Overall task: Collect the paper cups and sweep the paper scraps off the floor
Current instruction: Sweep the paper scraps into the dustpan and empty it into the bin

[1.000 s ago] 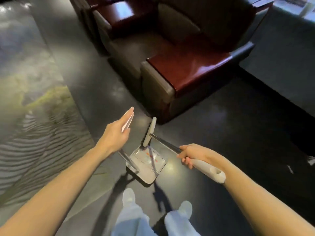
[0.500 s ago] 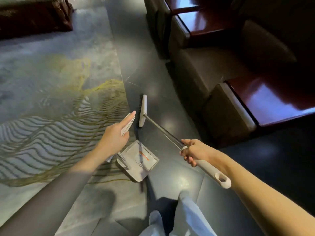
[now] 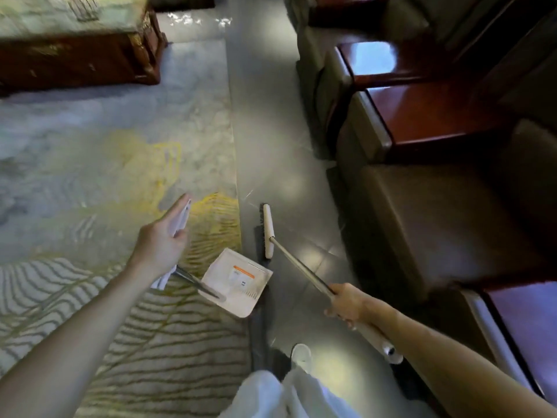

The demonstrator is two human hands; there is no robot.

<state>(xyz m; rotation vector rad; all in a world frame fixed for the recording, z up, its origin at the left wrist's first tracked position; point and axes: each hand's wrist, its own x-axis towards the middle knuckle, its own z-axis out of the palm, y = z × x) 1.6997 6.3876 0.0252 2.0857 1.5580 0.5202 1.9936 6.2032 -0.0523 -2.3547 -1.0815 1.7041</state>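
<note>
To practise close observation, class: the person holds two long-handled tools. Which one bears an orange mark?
The dustpan, in the left hand: its white tray has an orange stripe. The broom in the right hand is plain white with dark bristles.

No text can be read anywhere. The only label sits inside the white dustpan [image 3: 223,292], near the middle of the scene: a pale sticker [image 3: 241,280] with an orange strip [image 3: 244,272] along its far edge and a few small dark marks below it. All of it is too blurred to give letters or numbers.
</note>
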